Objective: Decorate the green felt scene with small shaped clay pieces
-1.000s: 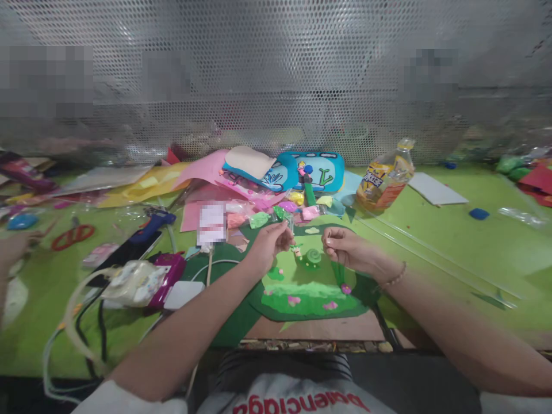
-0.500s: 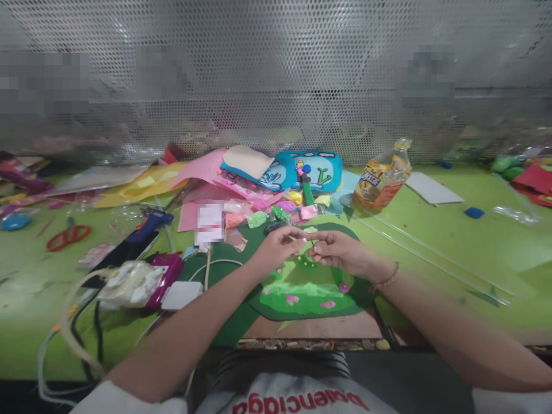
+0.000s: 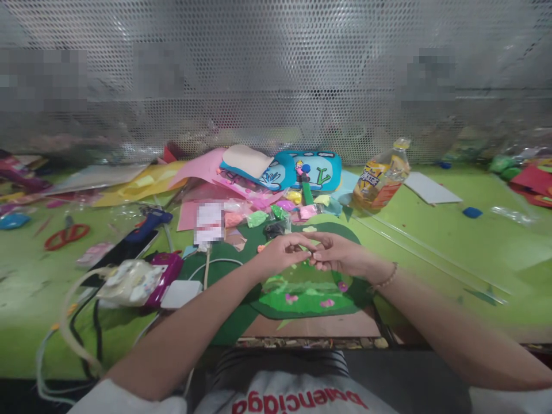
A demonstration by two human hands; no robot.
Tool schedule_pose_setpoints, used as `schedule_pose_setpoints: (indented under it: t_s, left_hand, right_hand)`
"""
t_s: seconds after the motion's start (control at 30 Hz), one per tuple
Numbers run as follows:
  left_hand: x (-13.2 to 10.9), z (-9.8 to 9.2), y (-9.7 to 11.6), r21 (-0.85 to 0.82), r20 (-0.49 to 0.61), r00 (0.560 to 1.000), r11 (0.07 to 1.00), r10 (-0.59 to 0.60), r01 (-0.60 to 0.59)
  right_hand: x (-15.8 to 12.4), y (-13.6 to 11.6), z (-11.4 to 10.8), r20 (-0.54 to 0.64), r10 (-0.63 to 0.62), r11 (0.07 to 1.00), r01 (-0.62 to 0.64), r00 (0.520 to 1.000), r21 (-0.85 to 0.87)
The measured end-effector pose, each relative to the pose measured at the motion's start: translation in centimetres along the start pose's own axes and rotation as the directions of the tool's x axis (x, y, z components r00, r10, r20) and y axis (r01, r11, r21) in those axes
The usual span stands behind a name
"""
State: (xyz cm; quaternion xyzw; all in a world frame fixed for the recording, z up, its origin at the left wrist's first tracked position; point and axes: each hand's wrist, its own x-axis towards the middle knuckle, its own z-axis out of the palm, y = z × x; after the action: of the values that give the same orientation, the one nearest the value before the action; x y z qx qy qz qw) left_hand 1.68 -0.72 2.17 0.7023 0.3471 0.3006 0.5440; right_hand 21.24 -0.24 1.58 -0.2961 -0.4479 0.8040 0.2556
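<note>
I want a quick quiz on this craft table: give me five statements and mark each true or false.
1. The left hand and right hand are close together over the green picture board. True.
2. A bracelet is on the left hand's wrist. False: the bracelet is on the right.
3. The scissors have red handles. True.
4. The bottle stands left of the scissors. False: the bottle is to their right.
5. A flat white panel lies right of the bottle. True.
</note>
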Motion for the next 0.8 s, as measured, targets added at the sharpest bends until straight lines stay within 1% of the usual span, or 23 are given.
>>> schedule_pose_setpoints:
  t_s: [0.2,0.37,0.53,0.7,0.8]
  left_hand:
    - [0.21,0.18,-0.35,0.020,-0.063,0.998,1.000,0.002,-0.001]
    - [0.14,0.00,-0.46,-0.001,-0.106,0.994,1.000,-0.023,0.024]
    - [0.21,-0.26,-0.67,-0.030,-0.160,0.987,1.000,-0.015,0.010]
    - [0.35,-0.20,-0.71,-0.038,-0.236,0.972,0.999,-0.001,-0.008]
    - [0.38,-0.17,-0.57,-0.035,-0.271,0.963,0.999,0.003,-0.013]
  right_hand:
    - [0.00,0.04,0.09,-0.006,0.016,1.000,-0.016,1.000,0.017]
    - [-0.15,0.17,0.12,0.023,-0.036,0.998,0.035,0.999,0.060]
    - [-0.27,0.05,0.38,-0.021,-0.079,0.995,0.080,0.997,0.068]
    - [-0.12,0.26,0.46,-0.048,-0.113,0.993,0.112,0.992,-0.021]
    - [0.12,0.60,0.69,-0.069,-0.192,0.968,0.177,0.979,-0.181]
